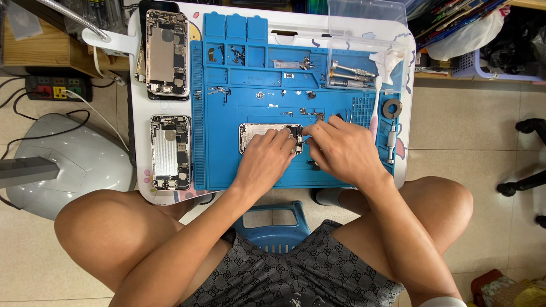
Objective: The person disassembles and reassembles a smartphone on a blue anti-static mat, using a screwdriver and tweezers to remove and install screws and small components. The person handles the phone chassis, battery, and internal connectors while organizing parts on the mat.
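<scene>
Silver phone shell (256, 135) lies lengthwise left-right under both hands, left hand (266, 159), right hand (340, 150)

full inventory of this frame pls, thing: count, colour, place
opened phone: 1, silver, mat centre, under both hands
spare opened phones: 2, silver, left of mat
work mat: 1, blue, on table
table: 1, white, small
screwdrivers: about 3, metal, mat upper right
small parts: many, metal, mat trays
stool: 1, blue, between knees
power strip: 1, black, floor left
left hand: on phone
right hand: at phone's right end
</scene>
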